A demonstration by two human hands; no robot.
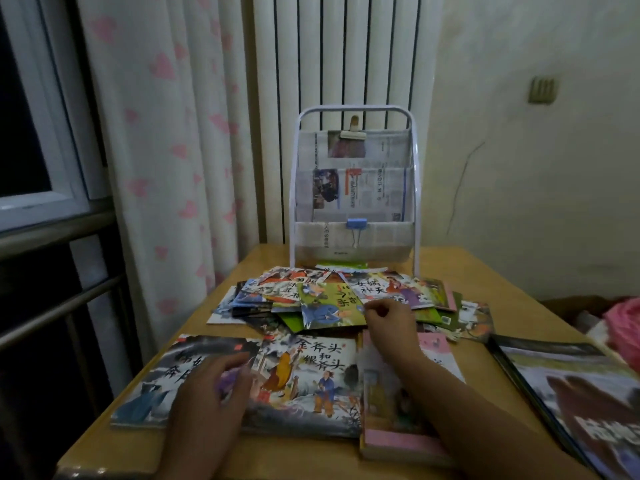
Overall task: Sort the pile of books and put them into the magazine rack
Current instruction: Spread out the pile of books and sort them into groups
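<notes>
Wooden table holds a scattered pile before the rack; no books are racked yet. Right hand pinches a green book; left hand rests flat on sorted books.

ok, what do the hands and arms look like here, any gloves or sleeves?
Both bare: no gloves on the left hand or right hand, and no sleeve on either forearm as far as the frame shows. No watch, ring or band visible. The dim, slightly blurred picture hides finer marks.
</notes>
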